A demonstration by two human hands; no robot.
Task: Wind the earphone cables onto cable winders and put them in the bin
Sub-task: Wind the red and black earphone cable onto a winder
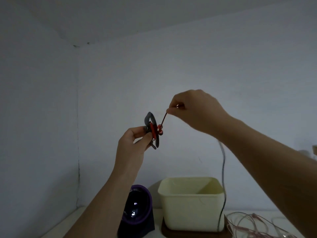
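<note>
While I hold the grey cable winder [151, 117] up before the wall, well above the worktop [85, 220], the head view shows my left hand [135, 140] pinching its lower part between thumb and curled fingers. My right hand [193, 110] pinches the free end of the red earphone cable [164, 118], which runs taut up and to the right from the winder. Most of that cable is wrapped round the winder's middle, with the earbuds [160, 130] just beside the wraps.

I judge the winding to be at its last turns. The next move calls for bringing this short tail round and tucking it in so it cannot spring loose, then lowering the winder into the bin.

That cream bin [188, 212] stands on a dark wooden base [188, 233] near the worktop's back edge, below my hands. Its inner walls show nothing, and its floor is hidden from me. Loose pale cables [253, 225] lie toward the right edge, not yet wound.
</note>
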